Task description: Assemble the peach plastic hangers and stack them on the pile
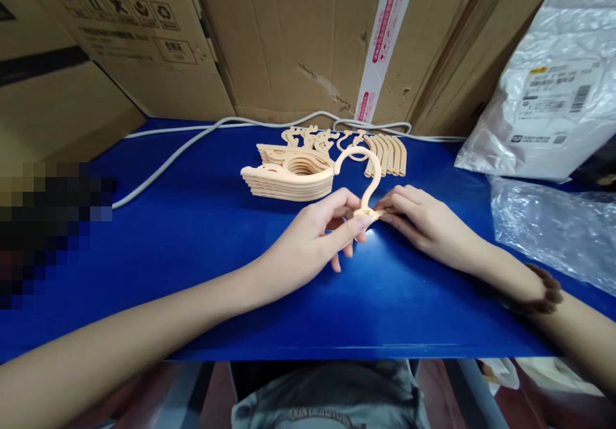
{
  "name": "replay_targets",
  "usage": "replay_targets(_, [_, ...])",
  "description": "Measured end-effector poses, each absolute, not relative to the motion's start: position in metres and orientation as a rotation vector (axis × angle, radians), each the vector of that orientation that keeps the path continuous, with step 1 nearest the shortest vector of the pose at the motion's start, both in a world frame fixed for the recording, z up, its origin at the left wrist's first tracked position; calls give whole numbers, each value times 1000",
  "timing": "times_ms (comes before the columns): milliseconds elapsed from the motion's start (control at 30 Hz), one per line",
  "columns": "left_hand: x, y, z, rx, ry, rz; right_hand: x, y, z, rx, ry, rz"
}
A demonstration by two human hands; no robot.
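Between my two hands, above the blue table [269, 313], is a cream plastic hanger hook [376, 166] standing upright with its curve at the top. The fingers of my left hand [317, 240] pinch the joint at the hook's base. My right hand [418, 220] grips a short cream arm piece that runs out to the right from that joint; the fingers cover most of it. Just beyond my left hand lies a stack of cream hanger arm parts [291, 182]. Behind the hook, several curved strips [392, 156] lie side by side, with small hook pieces [312, 139] to their left.
Cardboard boxes [289, 44] stand along the back edge. A white cable [178, 166] runs across the table in front of them. On the right are a white plastic parcel bag [539, 108] and a clear plastic wrap [543, 224]. A pixelated dark area covers the left side.
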State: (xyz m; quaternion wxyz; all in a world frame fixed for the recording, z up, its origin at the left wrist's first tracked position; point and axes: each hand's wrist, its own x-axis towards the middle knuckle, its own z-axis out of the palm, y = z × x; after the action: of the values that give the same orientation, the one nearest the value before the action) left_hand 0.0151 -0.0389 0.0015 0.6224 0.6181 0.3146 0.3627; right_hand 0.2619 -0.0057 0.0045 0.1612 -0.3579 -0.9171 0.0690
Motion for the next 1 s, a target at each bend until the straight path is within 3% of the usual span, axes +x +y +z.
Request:
replay_targets(467, [16, -34, 2, 1345, 764, 835, 266, -9, 7, -953, -2643, 293])
replay_targets(1000, [17, -33, 5, 1226, 764, 740, 260, -28, 25, -1035, -2706, 105])
